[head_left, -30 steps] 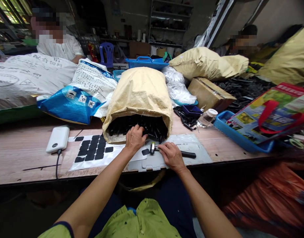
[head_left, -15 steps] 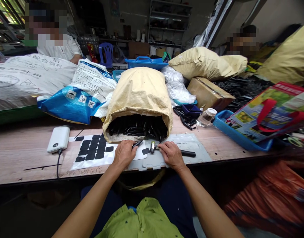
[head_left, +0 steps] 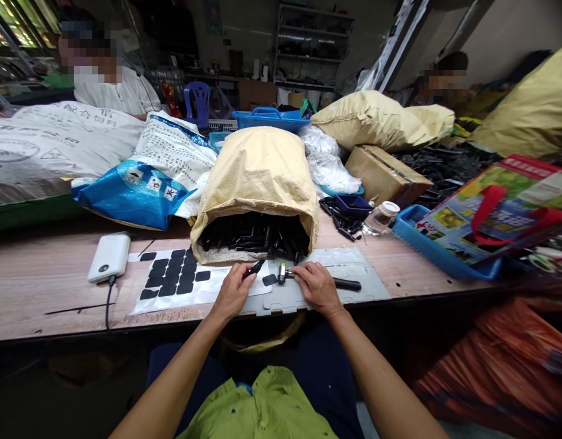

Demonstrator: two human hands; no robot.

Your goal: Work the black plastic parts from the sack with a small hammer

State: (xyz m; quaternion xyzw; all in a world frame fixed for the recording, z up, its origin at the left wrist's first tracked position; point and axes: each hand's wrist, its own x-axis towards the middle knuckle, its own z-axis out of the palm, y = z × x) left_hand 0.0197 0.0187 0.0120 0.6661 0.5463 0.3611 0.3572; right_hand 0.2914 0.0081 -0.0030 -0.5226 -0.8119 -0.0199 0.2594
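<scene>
My left hand (head_left: 235,289) is closed around a slim black pen-like piece (head_left: 254,268), whose tip points up and right, just in front of the sack mouth. My right hand (head_left: 318,286) has its fingers pinched on the metal neck of a small hammer (head_left: 347,284). The hammer's head shows to the left of the fingers, its black handle to the right. Beneath lies a grey board (head_left: 365,277). Between the hands a black rounded patch (head_left: 270,280) rests on a white sheet. Behind them the tan sack (head_left: 257,164) opens toward me, full of black pieces.
A white sheet (head_left: 196,296) with several black squares lies at left, beside a white power bank (head_left: 109,257) with a cable. To the right are a clear jar (head_left: 380,218) and a blue tray (head_left: 445,253) under a printed bag. Two people sit across the table.
My left hand has shifted slightly right and down, and the black piece in it is tilted more steeply upward. My right hand stays at the hammer.
</scene>
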